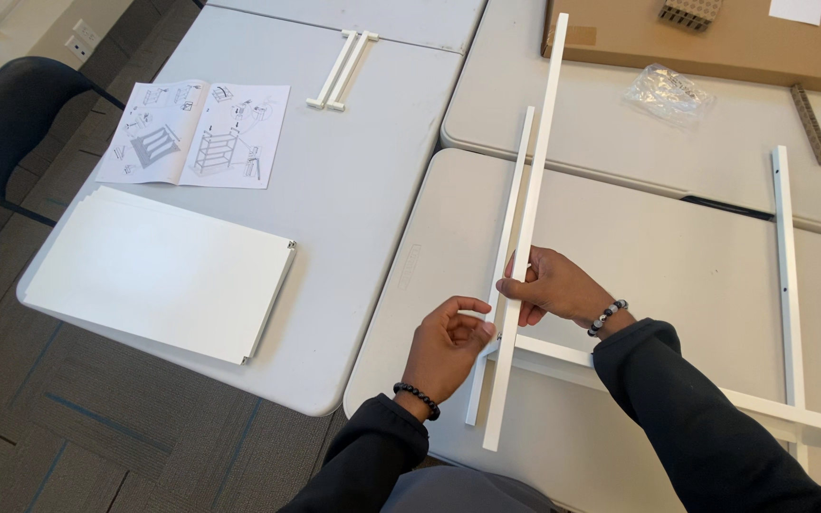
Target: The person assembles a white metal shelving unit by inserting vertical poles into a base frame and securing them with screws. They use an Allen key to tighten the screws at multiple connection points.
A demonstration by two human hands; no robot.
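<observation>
Left hand [448,344], right hand [551,285] gripping white rail [529,228]

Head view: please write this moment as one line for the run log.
left hand: pinching at long white rail | right hand: gripping same rail | second rail: alongside | table: under both | instruction sheet: far left

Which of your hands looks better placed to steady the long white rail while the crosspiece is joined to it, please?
Probably the right hand: it already grips the long white rail above the joint. The left hand sits lower, fingers at the point where the crosspiece meets the rail, so it suits the fastening.
</observation>
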